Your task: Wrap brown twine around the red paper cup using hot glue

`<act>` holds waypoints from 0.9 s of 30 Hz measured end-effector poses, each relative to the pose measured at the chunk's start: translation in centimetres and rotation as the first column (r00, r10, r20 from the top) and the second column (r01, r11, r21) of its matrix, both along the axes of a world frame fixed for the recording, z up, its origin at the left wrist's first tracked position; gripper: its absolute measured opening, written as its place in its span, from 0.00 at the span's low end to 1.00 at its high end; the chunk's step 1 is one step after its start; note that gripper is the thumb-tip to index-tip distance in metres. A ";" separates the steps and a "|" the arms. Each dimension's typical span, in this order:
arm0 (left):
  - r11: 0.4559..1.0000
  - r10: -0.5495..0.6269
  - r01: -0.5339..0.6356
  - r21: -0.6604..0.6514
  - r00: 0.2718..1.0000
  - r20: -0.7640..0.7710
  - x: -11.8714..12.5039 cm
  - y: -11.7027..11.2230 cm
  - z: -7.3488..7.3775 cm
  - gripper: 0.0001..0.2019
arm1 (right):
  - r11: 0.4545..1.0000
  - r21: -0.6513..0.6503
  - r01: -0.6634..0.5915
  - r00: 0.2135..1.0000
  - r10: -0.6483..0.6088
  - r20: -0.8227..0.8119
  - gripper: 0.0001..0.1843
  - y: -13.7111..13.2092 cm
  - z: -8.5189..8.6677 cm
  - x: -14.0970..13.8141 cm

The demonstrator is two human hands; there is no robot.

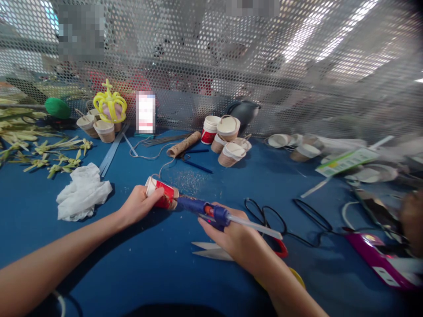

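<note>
My left hand (139, 205) is closed around a red-and-white paper cup (168, 193), which lies tilted on its side above the blue table. Brown twine wraps the cup's right end. In my right hand (231, 233) is a blue glue gun (194, 205), its nozzle close against the twine-wrapped end; whether it touches I cannot tell. A clear glue stick (256, 226) juts from the gun's back. Scissors (214, 252) lie open beneath my right hand, partly hidden by it. From the cup, a strand of twine runs toward a twine roll (184, 144).
Twine-wrapped cups stand at centre back (231, 154) and at left (104, 131), near a yellow crown-shaped piece (110, 103). A crumpled white cloth (82, 192) lies left. Black cable (310, 215) loops toward a purple power strip (380, 259). A perforated metal screen (185, 57) borders the back.
</note>
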State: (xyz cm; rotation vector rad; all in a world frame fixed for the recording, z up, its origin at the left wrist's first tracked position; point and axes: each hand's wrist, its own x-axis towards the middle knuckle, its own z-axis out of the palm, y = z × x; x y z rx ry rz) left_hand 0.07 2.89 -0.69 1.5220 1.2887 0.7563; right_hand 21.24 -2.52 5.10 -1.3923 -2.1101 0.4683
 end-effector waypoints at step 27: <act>0.998 0.067 -0.069 0.007 0.985 0.160 -0.2 0.2 0.4 0.19 | 0.870 -0.363 0.334 0.853 -0.443 -0.276 0.12 3.2 -1.1 2.5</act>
